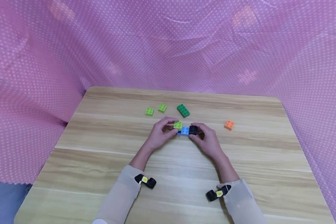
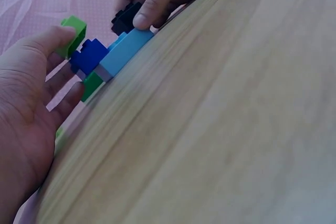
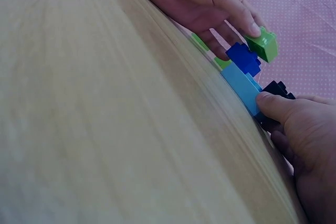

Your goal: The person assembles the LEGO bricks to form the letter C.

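My left hand (image 1: pixel 160 133) pinches a lime-green toy building brick (image 1: pixel 178 125) between thumb and fingers. It is held at a dark blue brick (image 2: pixel 90 56); whether the two touch I cannot tell. That dark blue brick sits on the left end of a longer light blue brick (image 3: pixel 241 87) lying on the table. On its right end stands a black brick (image 1: pixel 193 130), gripped by my right hand (image 1: pixel 208 140). The thumb there lies along the side where black and light blue meet. The right hand's other fingertips are partly hidden behind the bricks.
Beyond the hands lie two lime-green bricks, one on the left (image 1: pixel 149 111) and one beside it (image 1: pixel 162 108), and a longer dark green brick (image 1: pixel 183 110). An orange brick (image 1: pixel 229 125) lies to the right. A pink dotted cloth (image 1: pixel 168 46) hangs behind the wooden table (image 1: pixel 100 130).
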`<state>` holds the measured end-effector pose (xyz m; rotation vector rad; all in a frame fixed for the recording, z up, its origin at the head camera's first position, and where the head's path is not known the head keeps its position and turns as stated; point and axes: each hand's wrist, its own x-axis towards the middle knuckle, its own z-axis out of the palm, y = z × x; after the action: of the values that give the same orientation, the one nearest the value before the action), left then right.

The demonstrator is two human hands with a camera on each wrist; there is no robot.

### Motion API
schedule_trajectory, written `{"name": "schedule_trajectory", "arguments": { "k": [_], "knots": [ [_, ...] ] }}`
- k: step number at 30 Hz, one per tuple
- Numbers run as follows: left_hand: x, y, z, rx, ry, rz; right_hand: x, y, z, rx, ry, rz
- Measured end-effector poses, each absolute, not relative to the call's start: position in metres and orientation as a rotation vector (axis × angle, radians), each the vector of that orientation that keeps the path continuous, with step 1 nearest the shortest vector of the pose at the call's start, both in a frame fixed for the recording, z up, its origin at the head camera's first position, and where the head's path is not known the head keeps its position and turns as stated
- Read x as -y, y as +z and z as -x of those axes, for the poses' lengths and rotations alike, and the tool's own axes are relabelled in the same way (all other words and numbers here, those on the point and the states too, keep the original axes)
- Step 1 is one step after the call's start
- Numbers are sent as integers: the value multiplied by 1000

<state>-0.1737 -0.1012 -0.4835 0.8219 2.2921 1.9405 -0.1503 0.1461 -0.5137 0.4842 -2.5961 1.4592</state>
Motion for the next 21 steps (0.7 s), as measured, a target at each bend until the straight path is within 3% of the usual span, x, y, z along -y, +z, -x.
{"name": "schedule_trajectory", "arguments": {
  "k": [12, 21],
  "knots": [
    [103, -480, 175, -2240, 1950, -803, -145, -512, 151, 2604, 1461, -484],
    [100, -502, 185, -2265, 1889, -811, -146, -511, 151, 2606, 1452, -484]
  ]
}}
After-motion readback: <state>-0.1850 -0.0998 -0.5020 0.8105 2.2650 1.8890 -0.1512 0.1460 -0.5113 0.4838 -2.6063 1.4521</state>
